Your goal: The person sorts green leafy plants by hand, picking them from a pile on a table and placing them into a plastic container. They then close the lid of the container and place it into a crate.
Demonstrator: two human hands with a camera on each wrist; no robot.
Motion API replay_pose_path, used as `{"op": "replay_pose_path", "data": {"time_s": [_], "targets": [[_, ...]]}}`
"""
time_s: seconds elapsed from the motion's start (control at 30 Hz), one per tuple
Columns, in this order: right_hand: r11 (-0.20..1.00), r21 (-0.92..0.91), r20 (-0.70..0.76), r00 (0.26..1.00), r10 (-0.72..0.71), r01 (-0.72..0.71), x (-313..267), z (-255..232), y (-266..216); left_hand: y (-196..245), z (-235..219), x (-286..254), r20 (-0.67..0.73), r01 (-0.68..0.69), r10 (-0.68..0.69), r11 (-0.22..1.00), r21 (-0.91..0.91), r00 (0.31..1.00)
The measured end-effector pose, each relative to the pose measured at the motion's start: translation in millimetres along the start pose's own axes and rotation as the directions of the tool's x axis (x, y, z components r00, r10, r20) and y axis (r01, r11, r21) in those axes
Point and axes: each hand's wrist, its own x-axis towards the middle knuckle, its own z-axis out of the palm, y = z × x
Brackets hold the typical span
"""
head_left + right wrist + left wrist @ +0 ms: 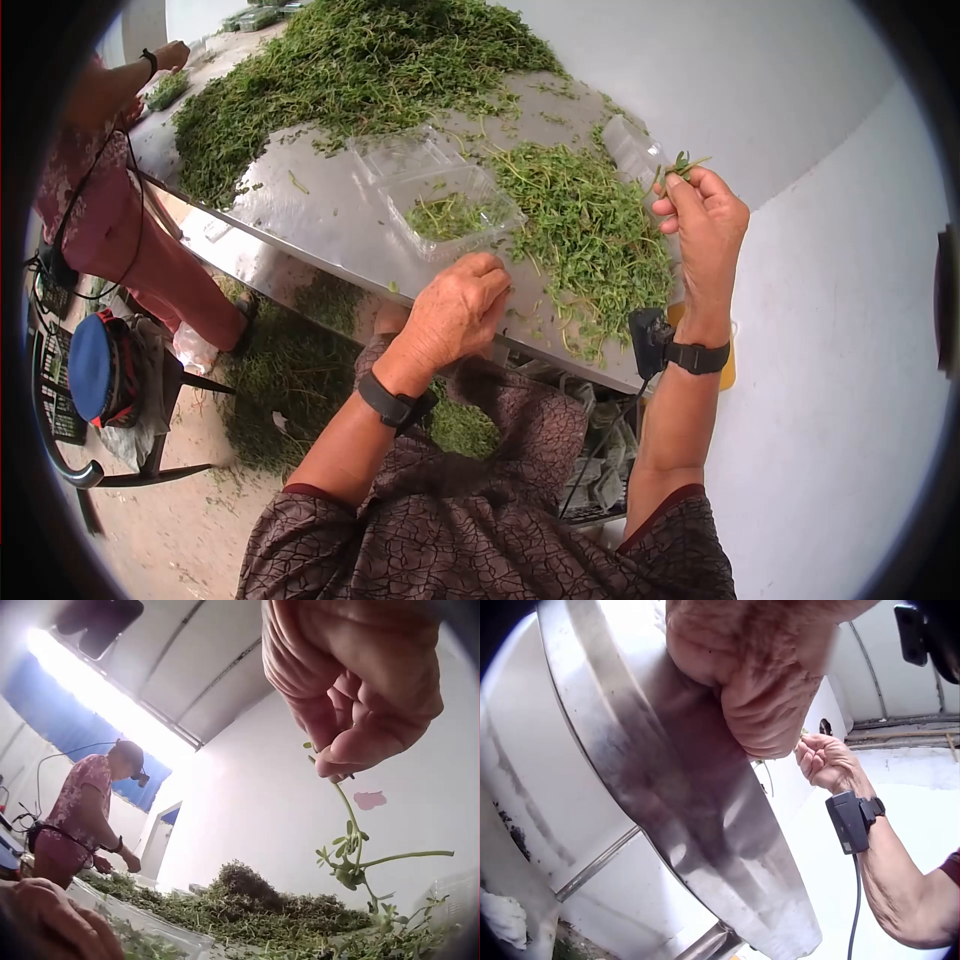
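Observation:
My right hand (pixel 705 210) is raised above the right side of the table, pinching a green leafy sprig (pixel 349 825) between thumb and fingertips. In the right wrist view the sprig hangs down, with small leaves and a side stem. My left hand (pixel 455 310) is at the table's near edge with fingers curled, just below an open clear plastic clamshell box (pixel 398 222). Its fingertips are hidden and I cannot tell whether they hold anything. Some greens (pixel 450 215) lie in the box. A loose pile of sprigs (pixel 590 235) spreads to its right.
A large heap of greens (pixel 370 60) covers the back of the metal table (pixel 320 215). Another clear plastic box (pixel 632 148) stands by the wall at right. At left, another person (pixel 79 806) works at the table. A chair holds a blue cap (pixel 92 370). More greens (pixel 280 370) lie under the table.

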Motion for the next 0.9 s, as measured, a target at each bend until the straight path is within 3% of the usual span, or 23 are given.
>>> {"op": "replay_pose_path", "data": {"time_s": [0.23, 0.4, 0.47, 0.53, 0.6, 0.63, 0.7, 0.73, 0.8, 0.83, 0.9], "targets": [[0.962, 0.248, 0.113, 0.983, -0.148, 0.116, 2, 32, -36, 2, -1, 0, 0.0, 0.0, 0.0, 1.0, -0.004, 1.0], [0.937, 0.339, 0.265, 0.947, -0.183, 0.086, 4, 73, -24, 3, -4, 1, 0.007, -0.005, 0.005, 1.0, -0.009, 1.0], [0.979, 0.204, 0.383, 0.922, -0.054, -0.027, 3, 81, -12, 4, -5, 1, 0.049, 0.016, -0.016, 1.0, -0.002, 0.999], [0.987, 0.158, 0.346, 0.938, -0.035, -0.021, 10, 75, 8, 2, -4, 0, 0.03, 0.006, -0.006, 1.0, -0.003, 1.0], [0.983, -0.162, 0.233, 0.971, -0.045, 0.085, 20, 63, 33, 2, -3, -1, 0.01, 0.002, -0.002, 1.0, -0.006, 1.0], [0.983, -0.164, 0.236, 0.971, -0.044, 0.084, 21, 57, 40, 2, -3, 0, 0.015, 0.001, -0.001, 1.0, -0.005, 1.0], [0.861, -0.49, 0.242, 0.97, -0.01, 0.131, 19, 46, 48, 1, -3, 1, 0.021, -0.001, 0.001, 1.0, -0.006, 1.0], [0.86, -0.493, 0.242, 0.97, -0.008, 0.13, 17, 43, 52, 1, -3, 1, 0.029, 0.005, -0.005, 1.0, -0.001, 1.0], [0.739, -0.656, 0.289, 0.956, 0.056, 0.155, 13, 38, 62, 2, -1, 1, 0.04, 0.009, -0.009, 1.0, 0.0, 0.999], [0.737, -0.658, 0.286, 0.956, 0.06, 0.151, 12, 37, 66, 3, -2, 1, 0.03, 0.01, -0.01, 1.0, -0.013, 0.999], [0.626, -0.752, 0.303, 0.952, 0.052, 0.205, 11, 37, 73, 2, -2, 2, 0.02, 0.01, -0.009, 1.0, -0.024, 1.0]]}}
